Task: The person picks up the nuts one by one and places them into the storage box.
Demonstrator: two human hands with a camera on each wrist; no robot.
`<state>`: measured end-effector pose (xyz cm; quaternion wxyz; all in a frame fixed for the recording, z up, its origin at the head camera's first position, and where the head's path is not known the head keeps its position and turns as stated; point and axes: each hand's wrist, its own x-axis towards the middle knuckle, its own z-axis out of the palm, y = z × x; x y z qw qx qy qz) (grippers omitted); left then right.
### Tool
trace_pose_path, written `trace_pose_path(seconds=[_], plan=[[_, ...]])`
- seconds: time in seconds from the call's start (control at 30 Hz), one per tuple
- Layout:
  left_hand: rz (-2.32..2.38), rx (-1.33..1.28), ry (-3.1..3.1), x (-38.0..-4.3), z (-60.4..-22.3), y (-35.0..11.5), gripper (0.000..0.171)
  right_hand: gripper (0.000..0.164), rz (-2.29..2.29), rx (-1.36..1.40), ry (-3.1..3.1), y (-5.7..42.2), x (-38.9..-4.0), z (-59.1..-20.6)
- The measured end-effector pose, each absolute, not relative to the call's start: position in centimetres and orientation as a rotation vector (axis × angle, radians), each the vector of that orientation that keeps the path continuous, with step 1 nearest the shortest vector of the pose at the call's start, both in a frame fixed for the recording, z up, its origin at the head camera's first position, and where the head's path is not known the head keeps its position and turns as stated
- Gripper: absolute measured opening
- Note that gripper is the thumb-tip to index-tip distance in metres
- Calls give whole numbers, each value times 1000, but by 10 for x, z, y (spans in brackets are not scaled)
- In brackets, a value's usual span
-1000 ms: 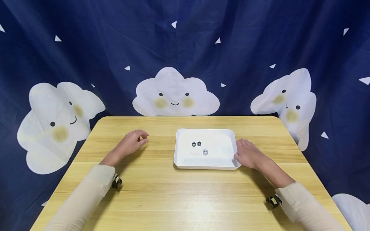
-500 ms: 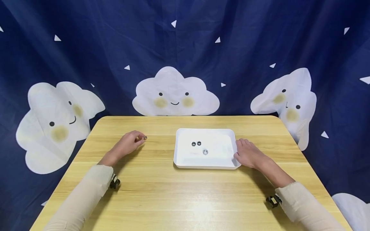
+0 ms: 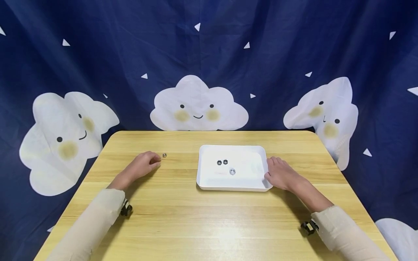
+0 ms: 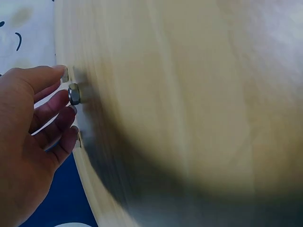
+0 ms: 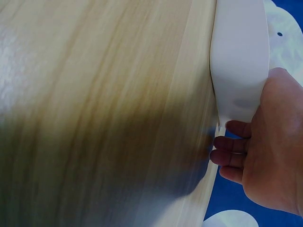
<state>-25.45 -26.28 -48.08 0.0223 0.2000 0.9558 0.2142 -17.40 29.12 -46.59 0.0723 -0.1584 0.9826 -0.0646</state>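
Worktop (image 3: 209,217) first, pale striped wood, wide and rounded at the far corners; on it, right of centre, sits the white tray (image 3: 254,183), shallow and rectangular; the right hand (image 3: 281,174) rests at its right end, fingers lying relaxed against the rim and wall, gripping nothing that the wrist view makes certain; the left hand (image 3: 143,165) lies on the wood well to the left, fingers loosely curled and parted, holding nothing; just off its fingertips (image 4: 71,106) sits a lone hex nut (image 3: 164,155), a small silvery thing, flat on the wood and near the hand, apart from it in the head view, though the wrist view shows it right by the fingers and I cannot tell whether they touch.

Judging the grip: a nut this small wants a thumb-and-forefinger pinch across its flats, low to the wood, not a scoop; push it and it could skate away on that smooth surface; the right hand steadying the tray looks sensible, since a light tray may slide.

Inside the tray: two dark nuts (image 3: 222,162) side by side, touching or nearly so, and a paler silver nut (image 3: 232,171) just nearer and to their right.

Around it all: a navy backdrop (image 3: 209,54) hung behind, printed with smiling white clouds (image 3: 197,107) and little white triangles; pale sleeves (image 3: 94,224) on both forearms; a small dark camera mount (image 3: 125,209) at each wrist.
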Motion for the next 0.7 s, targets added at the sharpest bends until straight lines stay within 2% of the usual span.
trace_pose_path(seconds=[0.7], plan=[[666,629,2911,-244,-476,-279,19,62,-184,-481,2947,291,-173,-464]])
